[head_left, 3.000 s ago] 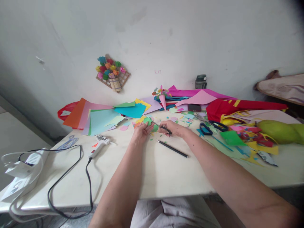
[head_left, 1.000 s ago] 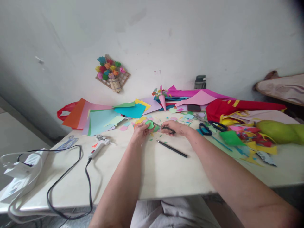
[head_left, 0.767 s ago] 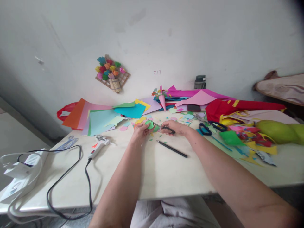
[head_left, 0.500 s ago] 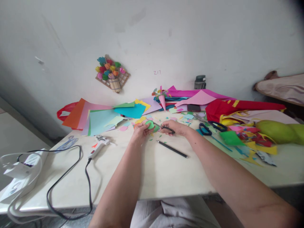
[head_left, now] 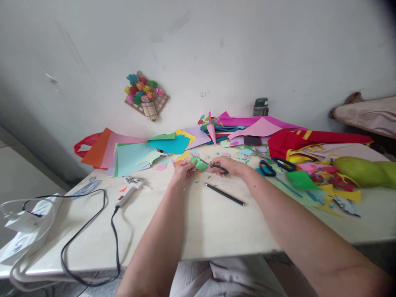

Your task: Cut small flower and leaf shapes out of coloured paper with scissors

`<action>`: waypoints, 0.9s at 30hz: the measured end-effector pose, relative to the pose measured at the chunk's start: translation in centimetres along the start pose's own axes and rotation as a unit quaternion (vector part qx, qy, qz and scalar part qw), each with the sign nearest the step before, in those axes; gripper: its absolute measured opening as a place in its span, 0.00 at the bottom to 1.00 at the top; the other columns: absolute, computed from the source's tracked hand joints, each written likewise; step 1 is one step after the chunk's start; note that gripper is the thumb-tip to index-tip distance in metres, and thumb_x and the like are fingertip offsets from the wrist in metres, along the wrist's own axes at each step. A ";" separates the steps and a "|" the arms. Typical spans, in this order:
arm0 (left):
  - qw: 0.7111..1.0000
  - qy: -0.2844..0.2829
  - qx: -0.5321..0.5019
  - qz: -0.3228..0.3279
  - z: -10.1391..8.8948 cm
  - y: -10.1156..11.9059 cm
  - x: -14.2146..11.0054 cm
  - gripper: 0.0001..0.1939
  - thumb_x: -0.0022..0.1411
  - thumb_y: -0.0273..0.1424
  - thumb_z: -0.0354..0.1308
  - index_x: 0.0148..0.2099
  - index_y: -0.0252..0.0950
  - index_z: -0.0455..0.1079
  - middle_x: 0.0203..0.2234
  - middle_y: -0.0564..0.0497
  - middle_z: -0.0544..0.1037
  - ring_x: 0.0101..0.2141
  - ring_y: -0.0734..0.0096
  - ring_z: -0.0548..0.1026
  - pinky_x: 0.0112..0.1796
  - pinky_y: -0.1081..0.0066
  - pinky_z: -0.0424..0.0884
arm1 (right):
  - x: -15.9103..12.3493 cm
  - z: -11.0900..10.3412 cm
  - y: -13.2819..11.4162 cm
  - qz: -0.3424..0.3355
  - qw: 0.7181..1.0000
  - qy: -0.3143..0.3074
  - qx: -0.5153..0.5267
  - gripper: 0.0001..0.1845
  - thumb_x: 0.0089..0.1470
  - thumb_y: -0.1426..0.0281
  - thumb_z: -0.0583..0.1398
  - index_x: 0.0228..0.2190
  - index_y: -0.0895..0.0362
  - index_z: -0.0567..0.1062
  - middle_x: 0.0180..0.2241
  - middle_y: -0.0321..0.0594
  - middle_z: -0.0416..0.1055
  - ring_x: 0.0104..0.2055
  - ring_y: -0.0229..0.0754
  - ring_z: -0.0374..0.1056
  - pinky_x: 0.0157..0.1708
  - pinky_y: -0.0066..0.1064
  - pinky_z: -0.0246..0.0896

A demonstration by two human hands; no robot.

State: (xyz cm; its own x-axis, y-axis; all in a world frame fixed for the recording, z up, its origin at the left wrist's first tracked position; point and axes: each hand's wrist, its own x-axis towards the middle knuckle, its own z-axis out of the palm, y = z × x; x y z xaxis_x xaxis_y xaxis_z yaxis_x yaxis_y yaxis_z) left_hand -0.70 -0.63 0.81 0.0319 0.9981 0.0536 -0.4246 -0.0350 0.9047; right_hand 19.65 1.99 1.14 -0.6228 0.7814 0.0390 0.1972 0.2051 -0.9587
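A small piece of green paper [head_left: 201, 164] is pinched in my left hand [head_left: 185, 172]. My right hand [head_left: 227, 166] is closed around the black handles of a pair of scissors [head_left: 220, 168], whose blades point left and lie against the green paper. How far the blades are parted is too small to tell. A black pen [head_left: 224, 194] lies on the table just in front of my hands. Colourful paper scraps [head_left: 246, 152] are strewn around and behind them.
A glue gun [head_left: 131, 192] with a black cord and a power strip [head_left: 27, 235] lie at left. Coloured sheets [head_left: 130, 159] are spread along the back. Larger scissors [head_left: 272, 165], a phone [head_left: 252, 140], a red cloth [head_left: 309, 142] and a green pouch-like thing [head_left: 355, 171] are on the right.
The green paper has turned slightly in my left hand and more of it shows between the hand and the scissors. Both arms stay nearly where they were.
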 end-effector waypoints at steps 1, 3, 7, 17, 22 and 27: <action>1.000 -0.004 0.000 0.000 0.0 0.1 -0.1 0.15 0.39 0.28 0.73 0.23 0.32 0.67 0.16 0.56 0.69 0.19 0.80 0.67 0.31 0.71 0.75 | 0.0 0.0 0.0 0.003 1.000 0.001 0.005 0.07 0.43 0.67 0.58 0.23 0.59 0.71 0.14 0.28 0.56 0.15 0.30 0.52 0.15 0.25 0.44; 1.000 -0.006 -0.002 0.000 0.1 0.2 -0.1 0.14 0.40 0.27 0.73 0.25 0.32 0.69 0.18 0.56 0.70 0.19 0.80 0.67 0.31 0.71 0.75 | -0.1 0.1 -0.2 0.010 1.000 0.005 0.009 0.06 0.42 0.68 0.58 0.22 0.59 0.70 0.14 0.28 0.56 0.15 0.30 0.52 0.15 0.25 0.45; 1.000 0.008 -0.004 0.003 0.3 0.3 -0.2 0.14 0.41 0.28 0.72 0.25 0.32 0.68 0.21 0.54 0.73 0.22 0.76 0.72 0.29 0.72 0.75 | -0.4 0.3 -0.8 0.021 1.000 -0.002 0.017 0.07 0.40 0.68 0.60 0.21 0.58 0.69 0.14 0.28 0.56 0.15 0.29 0.52 0.14 0.25 0.44; 1.000 0.009 0.001 0.009 0.2 0.2 -0.1 0.17 0.40 0.28 0.72 0.21 0.33 0.64 0.20 0.55 0.71 0.24 0.75 0.73 0.29 0.72 0.75 | -0.4 0.4 -0.9 0.027 0.999 -0.004 0.033 0.06 0.41 0.67 0.59 0.21 0.58 0.69 0.14 0.28 0.55 0.15 0.30 0.51 0.14 0.25 0.44; 1.000 0.005 0.002 0.012 0.0 0.0 0.0 0.16 0.38 0.30 0.73 0.22 0.32 0.66 0.21 0.54 0.71 0.25 0.74 0.72 0.29 0.72 0.75 | -0.3 0.5 -0.8 0.015 1.000 0.002 0.018 0.06 0.41 0.68 0.60 0.21 0.58 0.70 0.14 0.28 0.55 0.15 0.30 0.51 0.15 0.25 0.43; 1.000 0.002 0.008 0.014 0.0 0.0 0.0 0.17 0.39 0.31 0.73 0.22 0.32 0.66 0.21 0.54 0.71 0.25 0.75 0.72 0.29 0.72 0.74 | -0.2 0.4 -0.6 0.006 1.000 -0.002 0.025 0.09 0.42 0.66 0.60 0.20 0.58 0.68 0.13 0.27 0.54 0.15 0.30 0.49 0.15 0.26 0.42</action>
State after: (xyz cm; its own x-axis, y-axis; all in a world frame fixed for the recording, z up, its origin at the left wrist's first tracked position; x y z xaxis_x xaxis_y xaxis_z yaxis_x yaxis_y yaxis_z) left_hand -0.68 -0.62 0.81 0.0165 0.9968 0.0779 -0.4113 -0.0642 0.9093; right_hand 19.32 1.49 1.61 -0.6230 0.7817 0.0270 0.1668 0.1666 -0.9718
